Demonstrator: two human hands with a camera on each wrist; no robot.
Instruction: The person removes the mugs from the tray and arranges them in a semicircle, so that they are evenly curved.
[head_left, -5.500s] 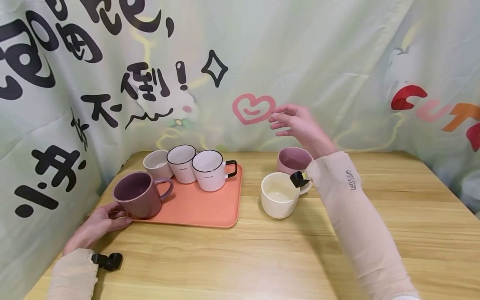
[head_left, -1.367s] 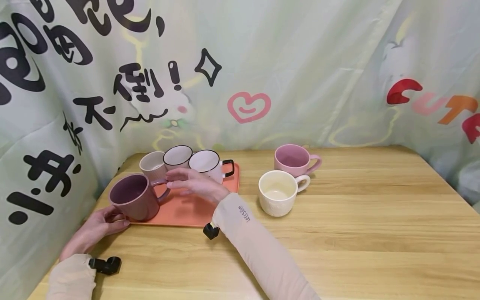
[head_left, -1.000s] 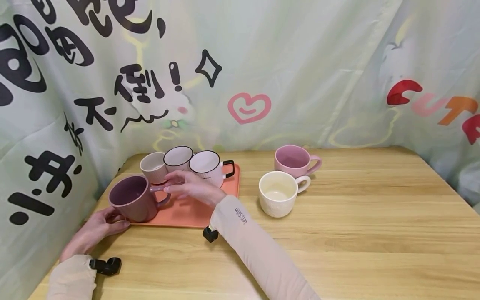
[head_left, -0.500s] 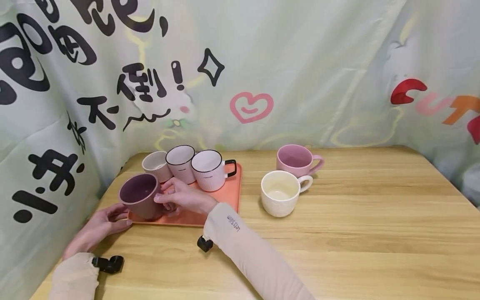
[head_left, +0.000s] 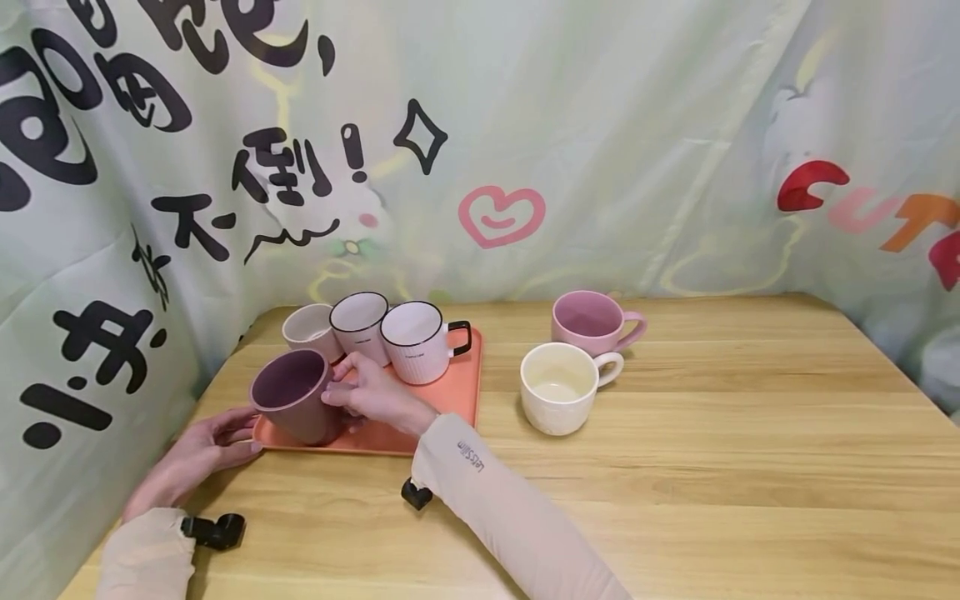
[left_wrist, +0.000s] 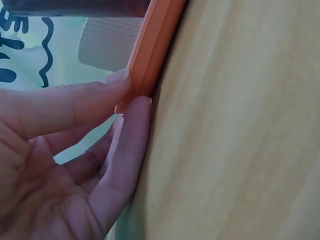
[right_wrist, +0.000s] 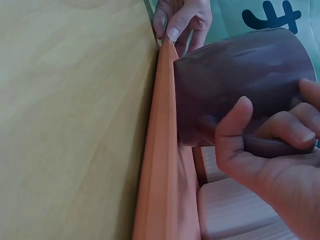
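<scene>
My right hand [head_left: 378,396] grips the handle of a dark purple mug [head_left: 296,396], with fingers curled round it in the right wrist view. The mug leans slightly at the front left of an orange-pink tray [head_left: 450,417], its base close over the tray's front rim. My left hand [head_left: 206,450] pinches the tray's near left corner, thumb on top of the rim [left_wrist: 145,60] and a finger beneath. Behind the mug on the tray stand a small ribbed pale cup [head_left: 311,333] and two white mugs, the middle one [head_left: 360,325] and the black-handled one [head_left: 416,350].
Right of the tray, a cream mug [head_left: 555,400] stands on the wooden table [head_left: 712,467], with a pink mug [head_left: 588,321] just behind it. Both handles point right. A printed curtain [head_left: 615,150] hangs along the back and left sides of the table.
My right hand has come from above the pink mug to the purple mug and taken its handle. The purple mug has shifted right and its handle has turned. My left hand stays at the corner.
</scene>
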